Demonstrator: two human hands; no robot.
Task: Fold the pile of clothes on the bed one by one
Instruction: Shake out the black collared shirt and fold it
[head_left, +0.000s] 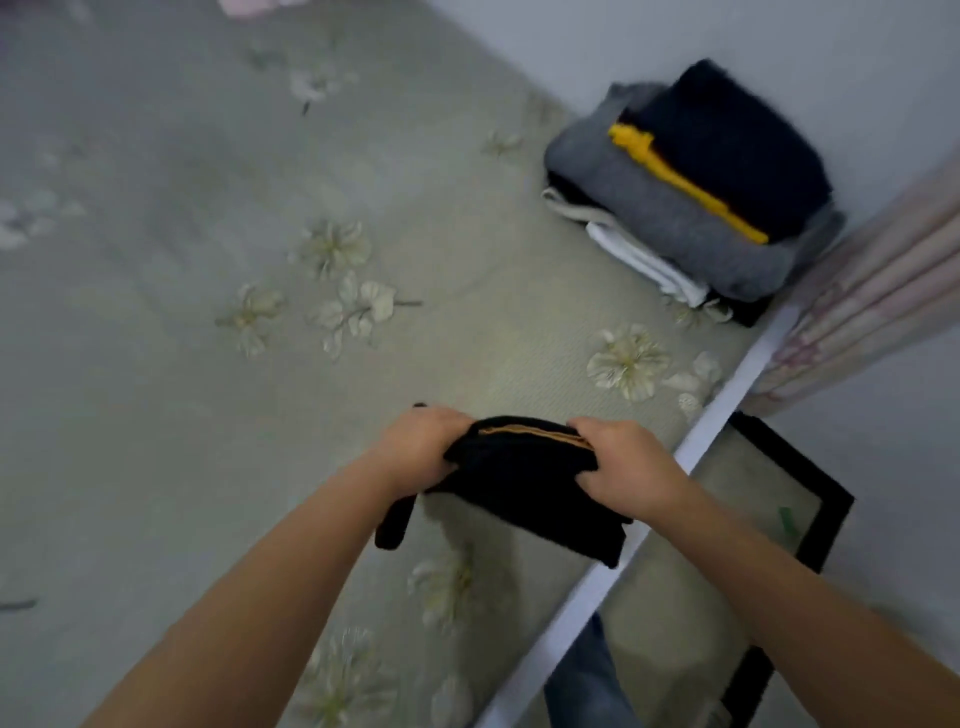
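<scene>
left hand (415, 447) + right hand (626, 467) grip folded black garment (524, 488) above bed (182, 338) | folded stack (691, 202) in corner

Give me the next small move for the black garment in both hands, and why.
Probably carry it up and right onto the folded stack in the bed's far corner. The black garment already looks folded compact, the left hand and right hand grip its two ends, one dark end hangs below the left hand, and the stack holds similar folded items.
</scene>
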